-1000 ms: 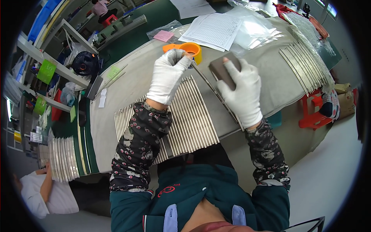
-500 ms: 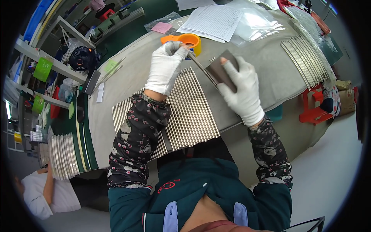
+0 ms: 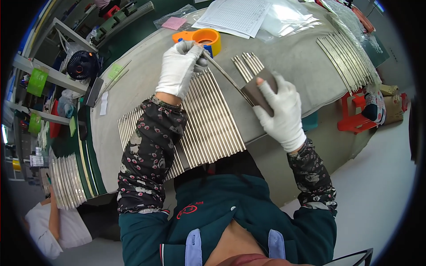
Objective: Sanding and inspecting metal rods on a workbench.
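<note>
A: What does the left hand point(image 3: 177, 71) hold?
B: The left hand, white-gloved, is closed narrowly in a pinch on the far end of a slender metal rod point(image 3: 225, 79). The rod slants from this grip toward the near edge of the tabletop point(image 3: 293, 53) and to the right, over its middle part.

A: And the right hand point(image 3: 284, 113)?
B: Likewise gloved, with one bare fingertip showing, it grasps a flat grey-brown block point(image 3: 259, 95), fingers spread over its right side. The block's left edge meets the lower part of the rod; whether it presses on the rod cannot be told.

A: How are the other rods arranged?
B: In parallel rows. The large row point(image 3: 215, 124) lies along the near edge, partly hidden by the left sleeve point(image 3: 155, 146). A short row point(image 3: 242, 66) lies just beyond the block, which covers part of it from view. A third row point(image 3: 348, 64) lies near the right edge.

A: What occupies the far side?
B: An orange tape dispenser point(image 3: 215, 41), just beyond the left hand; farther off, toward the far edge, printed sheets point(image 3: 230, 17), with a pink note point(image 3: 174, 23) to their left. Slender rods point(image 3: 116, 79) lie near the left edge.
</note>
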